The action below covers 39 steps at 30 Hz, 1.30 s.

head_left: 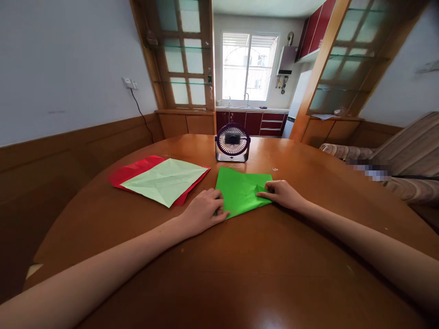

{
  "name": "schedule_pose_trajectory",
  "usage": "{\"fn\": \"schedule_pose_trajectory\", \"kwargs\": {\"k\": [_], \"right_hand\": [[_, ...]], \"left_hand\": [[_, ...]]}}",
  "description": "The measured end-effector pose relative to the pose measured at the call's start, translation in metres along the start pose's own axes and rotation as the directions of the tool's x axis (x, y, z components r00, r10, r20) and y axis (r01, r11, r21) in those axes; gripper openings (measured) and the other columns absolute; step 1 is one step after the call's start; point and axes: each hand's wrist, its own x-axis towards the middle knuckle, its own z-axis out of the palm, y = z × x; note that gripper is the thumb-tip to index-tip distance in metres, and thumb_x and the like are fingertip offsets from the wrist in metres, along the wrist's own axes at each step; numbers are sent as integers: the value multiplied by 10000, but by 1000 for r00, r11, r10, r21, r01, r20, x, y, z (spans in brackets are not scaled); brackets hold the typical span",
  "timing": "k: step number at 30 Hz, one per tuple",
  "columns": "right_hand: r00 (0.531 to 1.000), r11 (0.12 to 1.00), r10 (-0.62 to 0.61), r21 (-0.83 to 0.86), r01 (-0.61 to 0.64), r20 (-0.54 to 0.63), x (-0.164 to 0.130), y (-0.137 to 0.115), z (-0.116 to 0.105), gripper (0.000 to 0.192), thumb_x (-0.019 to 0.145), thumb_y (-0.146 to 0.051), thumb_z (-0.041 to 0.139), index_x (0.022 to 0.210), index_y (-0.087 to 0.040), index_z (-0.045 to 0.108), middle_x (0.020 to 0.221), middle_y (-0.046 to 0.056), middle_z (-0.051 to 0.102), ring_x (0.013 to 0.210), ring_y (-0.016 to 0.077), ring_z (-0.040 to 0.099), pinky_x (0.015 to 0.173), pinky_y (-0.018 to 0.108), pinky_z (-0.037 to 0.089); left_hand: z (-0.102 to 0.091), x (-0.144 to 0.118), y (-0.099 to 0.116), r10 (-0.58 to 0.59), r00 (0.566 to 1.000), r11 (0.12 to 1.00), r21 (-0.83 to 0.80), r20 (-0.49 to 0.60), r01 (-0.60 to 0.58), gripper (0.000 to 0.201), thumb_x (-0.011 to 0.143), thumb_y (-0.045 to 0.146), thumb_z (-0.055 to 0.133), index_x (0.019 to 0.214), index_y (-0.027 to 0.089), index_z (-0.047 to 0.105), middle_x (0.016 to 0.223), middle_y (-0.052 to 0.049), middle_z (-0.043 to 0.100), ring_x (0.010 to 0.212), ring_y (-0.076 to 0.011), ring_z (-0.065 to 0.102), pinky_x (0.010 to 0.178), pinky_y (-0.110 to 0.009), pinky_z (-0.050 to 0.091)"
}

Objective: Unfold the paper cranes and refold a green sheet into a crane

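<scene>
The green paper (242,189) is lying flat on the round wooden table (240,274), just in front of the small fan (232,142). The left hand (202,211) is pressing its near left corner, fingers curled, gripping nothing. The right hand (281,193) is pinching a fold at its right edge. 2 sheets, pale green paper (164,180) on red paper (132,171), are lying to the left.

- A small purple desk fan (232,142) stands upright on my round wooden table (240,274), facing me.
- To my left lies a pale green sheet (164,181), creased, on top of a red sheet (132,172).
- A striped sofa (408,157) sits off to my right.
- Beyond the fan, a kitchen window (248,66).
</scene>
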Motion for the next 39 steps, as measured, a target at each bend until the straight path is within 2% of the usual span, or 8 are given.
{"fn": "schedule_pose_trajectory", "kwargs": {"k": [6,11,17,23,26,29,33,39], "right_hand": [[999,1000,-8,7,8,-31,-2,0,2,554,836,-669,513,558,-204,395,534,-35,387,523,111,357,511,258,244],[998,1000,0,2,0,-56,-2,2,3,529,839,-647,528,577,-195,446,558,-17,456,528,112,388,516,252,267],[998,999,37,11,-36,-53,-3,4,6,393,851,-563,575,829,-173,615,643,11,579,567,138,492,561,251,331],[997,1000,2,30,1,-78,-6,5,9,341,892,-453,570,1095,-185,516,576,-50,528,526,138,479,556,247,325],[997,1000,-17,6,18,-78,-7,7,9,296,901,-448,556,1051,-199,499,588,-45,532,540,144,484,566,250,335],[996,999,-34,-27,32,-82,-6,9,10,267,902,-453,554,982,-200,526,612,-25,550,574,153,508,585,253,353],[995,998,-54,-49,50,-81,-5,12,10,257,913,-450,533,925,-198,578,617,-8,566,583,152,516,589,251,360],[996,998,-61,-9,61,-67,-6,10,9,272,913,-448,537,864,-191,611,602,-10,568,553,134,497,564,236,344]], "left_hand": [[-1,1,-1,234,972,972,-30,16,-233,303,949,216,466,1238,237,556,1419,-91,489,1287,-244,464,1081,-491,319],[-2,5,-2,397,911,917,-11,111,-398,461,938,92,397,1359,259,482,1390,-30,544,1370,-205,398,1188,-523,107],[-5,8,2,451,876,885,40,174,-464,450,918,82,401,1342,194,501,1374,-77,554,1279,-189,513,1193,-443,174],[-7,17,13,464,873,868,121,151,-482,323,880,91,439,1143,162,613,1155,-94,680,1062,-219,631,1110,-438,305],[-5,28,19,418,900,892,132,125,-433,198,879,117,448,899,152,642,863,-82,681,829,-215,634,884,-382,461],[2,39,24,370,922,908,165,109,-384,172,880,148,464,899,137,635,823,-78,632,769,-214,595,741,-344,468],[14,45,22,371,927,914,152,57,-375,277,924,186,439,1124,172,630,867,-69,600,817,-206,579,728,-318,457],[22,40,15,308,951,949,-60,-6,-308,310,934,181,447,1163,217,653,1077,-84,606,940,-194,597,831,-324,477]]}}
